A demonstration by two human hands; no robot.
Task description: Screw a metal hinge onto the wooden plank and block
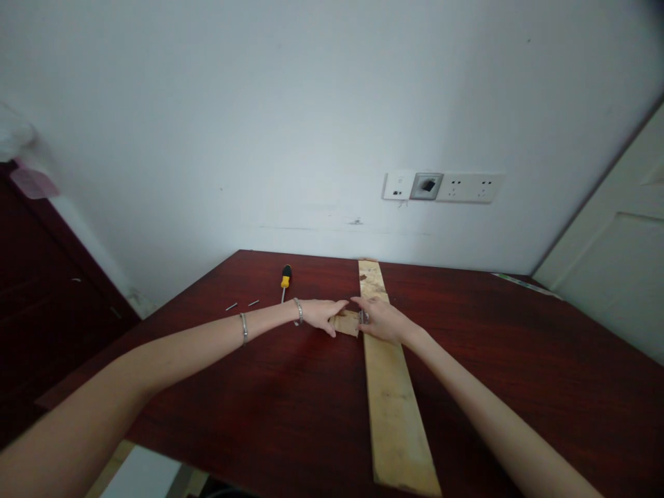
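Left hand point(320, 315) pinches the block point(346, 323), can't tell if right hand point(382, 319) grips anything, so lopsided pushing might skew it.

Tabletop point(290, 415): smooth wood look, faint gloss. Long board point(399, 415): bare matt wood, rough and stained toward twelve o'clock. Small block point(346, 324): matt (wood or cardboard, unclear). Screwdriver point(286, 280), ten o'clock of the block: plastic-looking handle, metal shank point(283, 295). Bracelets point(244, 328): polished metal.

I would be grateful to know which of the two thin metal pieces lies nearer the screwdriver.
The right-hand metal piece: it lies between the screwdriver and the other metal piece, which sits farther left.
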